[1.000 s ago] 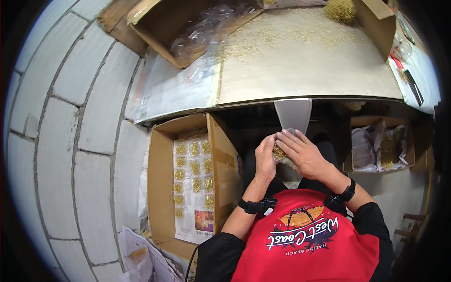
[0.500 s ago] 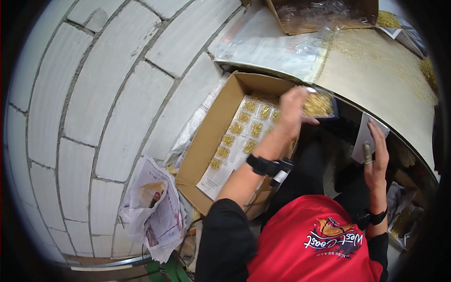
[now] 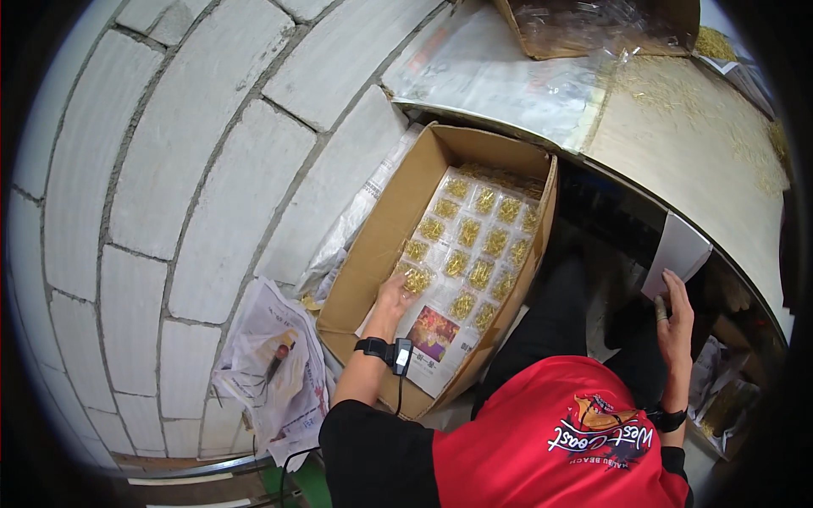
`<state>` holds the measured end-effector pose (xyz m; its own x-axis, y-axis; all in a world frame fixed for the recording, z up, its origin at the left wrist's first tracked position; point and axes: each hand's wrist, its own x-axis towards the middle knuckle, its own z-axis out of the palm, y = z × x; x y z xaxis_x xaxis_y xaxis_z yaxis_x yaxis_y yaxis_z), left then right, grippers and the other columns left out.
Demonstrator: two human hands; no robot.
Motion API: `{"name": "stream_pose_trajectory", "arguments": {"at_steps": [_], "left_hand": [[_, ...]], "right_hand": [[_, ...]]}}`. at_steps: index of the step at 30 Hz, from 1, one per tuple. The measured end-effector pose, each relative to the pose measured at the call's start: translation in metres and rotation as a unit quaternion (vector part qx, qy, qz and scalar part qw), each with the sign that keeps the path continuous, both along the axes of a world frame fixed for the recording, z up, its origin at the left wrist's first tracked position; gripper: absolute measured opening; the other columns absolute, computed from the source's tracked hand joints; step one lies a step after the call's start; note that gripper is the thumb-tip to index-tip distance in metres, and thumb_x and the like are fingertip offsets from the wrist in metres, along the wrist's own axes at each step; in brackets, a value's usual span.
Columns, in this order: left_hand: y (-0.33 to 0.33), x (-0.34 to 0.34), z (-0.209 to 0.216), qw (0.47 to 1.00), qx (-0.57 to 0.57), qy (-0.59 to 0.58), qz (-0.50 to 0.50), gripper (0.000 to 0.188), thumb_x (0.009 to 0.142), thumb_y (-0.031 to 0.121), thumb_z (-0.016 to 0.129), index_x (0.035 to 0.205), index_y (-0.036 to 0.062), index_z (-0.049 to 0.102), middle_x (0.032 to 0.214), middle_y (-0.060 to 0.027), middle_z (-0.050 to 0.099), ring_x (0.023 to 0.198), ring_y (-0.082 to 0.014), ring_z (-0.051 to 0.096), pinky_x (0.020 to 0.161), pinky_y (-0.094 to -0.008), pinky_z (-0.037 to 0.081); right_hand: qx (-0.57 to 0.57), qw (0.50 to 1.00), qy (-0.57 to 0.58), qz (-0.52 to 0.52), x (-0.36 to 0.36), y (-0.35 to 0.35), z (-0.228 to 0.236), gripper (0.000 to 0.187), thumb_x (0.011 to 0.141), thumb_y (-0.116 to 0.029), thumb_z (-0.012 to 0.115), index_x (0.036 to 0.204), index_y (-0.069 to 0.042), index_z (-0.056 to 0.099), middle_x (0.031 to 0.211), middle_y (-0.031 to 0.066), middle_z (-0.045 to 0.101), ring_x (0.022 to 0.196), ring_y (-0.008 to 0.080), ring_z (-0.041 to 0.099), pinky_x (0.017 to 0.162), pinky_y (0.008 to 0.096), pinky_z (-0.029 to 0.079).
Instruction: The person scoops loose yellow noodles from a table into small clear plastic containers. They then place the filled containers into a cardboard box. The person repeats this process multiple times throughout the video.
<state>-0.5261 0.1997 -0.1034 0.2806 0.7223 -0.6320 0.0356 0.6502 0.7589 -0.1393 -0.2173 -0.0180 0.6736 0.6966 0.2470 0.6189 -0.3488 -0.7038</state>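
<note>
Far left, crumpled newspaper (image 3: 275,372) carries dark print. In a cardboard carton (image 3: 383,229), the left hand (image 3: 391,298) grasps a clear packet (image 3: 415,279) of thin gold pieces, beside rows of similar packets (image 3: 469,232) on a printed sheet (image 3: 430,372). Rightward: a red shirt (image 3: 517,432), white-lettered; the right hand (image 3: 675,328), empty, fingers loosely extended by a white panel (image 3: 679,254).

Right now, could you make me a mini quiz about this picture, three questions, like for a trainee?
1. Fill in: The left hand holds a clear container of ____-coloured pieces.
2. Which of these is nearest the right hand?
A) crumpled paper
B) white panel
C) red shirt front
3. True or false: The right hand is over the cardboard box.

Key: 1 gold; 2 B; 3 false.
</note>
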Motion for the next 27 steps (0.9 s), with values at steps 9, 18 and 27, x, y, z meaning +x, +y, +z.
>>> {"name": "stream_pose_trajectory", "arguments": {"at_steps": [9, 18, 27], "left_hand": [[-0.058, 0.031, -0.004, 0.975, 0.097, 0.168, 0.108, 0.04, 0.083, 0.005, 0.053, 0.122, -0.0008, 0.049, 0.105, -0.0126, 0.055, 0.082, -0.0238, 0.054, 0.07, -0.0441, 0.05], [-0.01, -0.012, -0.056, 0.981, 0.163, 0.104, 0.016, 0.042, 0.074, 0.004, 0.058, 0.116, -0.0019, 0.055, 0.11, -0.0144, 0.058, 0.097, -0.0272, 0.057, 0.075, -0.042, 0.05], [-0.036, 0.136, 0.134, 0.932, 0.331, 0.018, -0.145, 0.022, 0.085, 0.006, 0.057, 0.106, -0.0027, 0.06, 0.096, -0.0105, 0.064, 0.091, -0.0185, 0.062, 0.074, -0.0262, 0.049]], "right_hand": [[-0.081, 0.993, 0.039, 0.076, -0.024, 0.011, 0.027, 0.037, 0.077, 0.008, 0.056, 0.114, 0.002, 0.053, 0.118, 0.0179, 0.055, 0.101, 0.0363, 0.058, 0.085, 0.0351, 0.048], [-0.082, 0.994, -0.042, 0.057, -0.026, -0.026, 0.02, 0.03, 0.078, -0.004, 0.062, 0.108, 0.001, 0.058, 0.109, 0.0173, 0.06, 0.095, 0.0353, 0.06, 0.081, 0.0376, 0.049], [0.034, 0.986, -0.112, -0.115, 0.077, -0.033, 0.051, 0.027, 0.081, -0.006, 0.061, 0.107, 0.001, 0.059, 0.107, 0.0194, 0.061, 0.102, 0.0359, 0.057, 0.086, 0.0398, 0.048]]}}
